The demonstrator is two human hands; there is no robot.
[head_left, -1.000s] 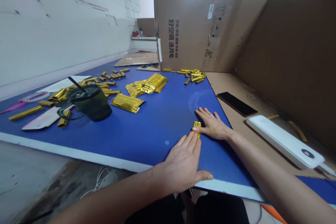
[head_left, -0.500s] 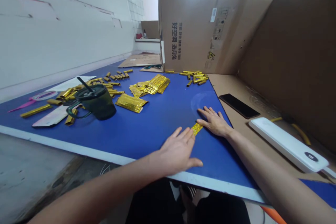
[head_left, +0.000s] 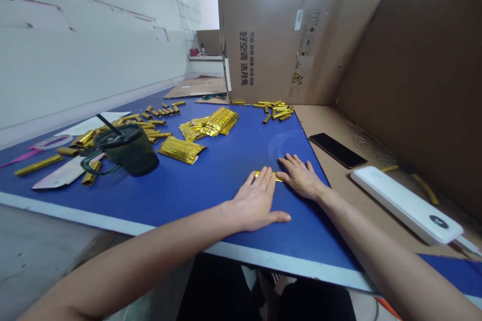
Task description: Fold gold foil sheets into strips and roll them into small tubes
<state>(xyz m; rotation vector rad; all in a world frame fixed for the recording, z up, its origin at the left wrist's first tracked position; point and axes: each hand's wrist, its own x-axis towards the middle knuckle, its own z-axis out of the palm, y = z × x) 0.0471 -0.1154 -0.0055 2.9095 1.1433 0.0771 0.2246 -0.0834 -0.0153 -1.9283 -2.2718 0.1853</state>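
My left hand [head_left: 257, 200] lies flat on the blue table [head_left: 181, 195], its fingers over a small piece of gold foil paper [head_left: 277, 177] and its thumb stretched to the right. Most of that foil is under the fingers; a bit shows above them and to their right. My right hand [head_left: 299, 174] rests palm down just to the right, fingers spread, its thumb at the foil's right end. Farther off lie a flat gold foil packet [head_left: 181, 149] and a pile of gold foil sheets [head_left: 216, 123].
A dark lidded cup [head_left: 130, 153] with a straw stands left, among rolled gold tubes [head_left: 150, 133]. More gold tubes [head_left: 280, 112] lie before a large cardboard box [head_left: 271, 50]. On the right are a black phone [head_left: 338, 150] and a white power bank [head_left: 406, 205].
My left hand has slid forward and over the foil, covering more of it; the foil now lies more crosswise. My right hand stays in about the same place. The view has shifted slightly.
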